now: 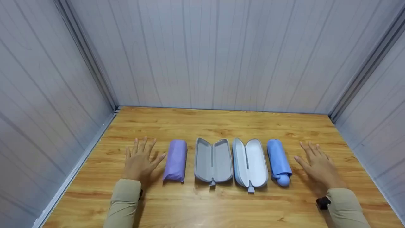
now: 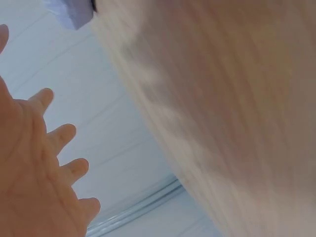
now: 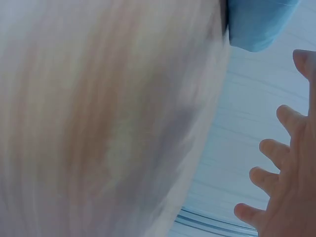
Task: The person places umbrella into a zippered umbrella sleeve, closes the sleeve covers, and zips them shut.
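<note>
My left hand (image 1: 139, 163) is spread palm down over the left of the table, holding nothing. Just right of its thumb lies a purple folded bundle (image 1: 176, 160), probably a compact umbrella; its end also enters the left wrist view (image 2: 74, 12). On the other side, my right hand (image 1: 319, 166) has its fingers apart and holds nothing. A blue folded compact umbrella (image 1: 278, 156) with a rounded handle end lies left of it. Between the two bundles are two unfolded hard cases, one grey inside (image 1: 222, 161) and one white inside (image 1: 257, 164), each with a tab at its near end.
The wood-grain table (image 1: 205, 209) is enclosed by pale panel walls (image 1: 202, 57) at the back and both sides. Metal strips (image 1: 88, 57) run up the corners. A dark band (image 1: 323, 202) sits at the right wrist, by the beige sleeve.
</note>
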`<act>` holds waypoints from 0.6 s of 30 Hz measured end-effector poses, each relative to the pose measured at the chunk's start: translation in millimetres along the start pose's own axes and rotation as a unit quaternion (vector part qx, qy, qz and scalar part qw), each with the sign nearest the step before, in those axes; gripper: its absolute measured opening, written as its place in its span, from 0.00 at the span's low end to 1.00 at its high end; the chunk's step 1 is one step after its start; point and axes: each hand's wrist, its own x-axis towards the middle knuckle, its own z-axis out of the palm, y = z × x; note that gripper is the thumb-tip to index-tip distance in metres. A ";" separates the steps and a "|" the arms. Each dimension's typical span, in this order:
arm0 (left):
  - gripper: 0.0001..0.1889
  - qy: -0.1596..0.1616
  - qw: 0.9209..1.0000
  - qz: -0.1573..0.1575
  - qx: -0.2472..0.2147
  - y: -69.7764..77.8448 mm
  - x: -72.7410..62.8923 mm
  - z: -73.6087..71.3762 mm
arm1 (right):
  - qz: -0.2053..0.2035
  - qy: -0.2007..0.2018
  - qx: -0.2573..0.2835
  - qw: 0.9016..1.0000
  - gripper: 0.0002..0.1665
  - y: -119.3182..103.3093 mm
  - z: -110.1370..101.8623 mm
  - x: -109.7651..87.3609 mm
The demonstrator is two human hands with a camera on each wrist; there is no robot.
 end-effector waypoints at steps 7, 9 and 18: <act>0.43 0.002 1.000 0.016 -0.012 12.7 7.6 -2.6 | -0.010 0.015 0.014 1.000 0.44 -6.2 -3.8 1.4; 0.42 0.006 1.000 0.026 -0.011 16.4 9.7 -2.5 | -0.013 0.017 0.019 1.000 0.44 -8.9 -4.7 2.1; 0.42 0.029 0.997 0.072 -0.014 44.3 13.7 -3.4 | -0.037 0.039 0.037 0.998 0.41 -25.9 -9.2 6.2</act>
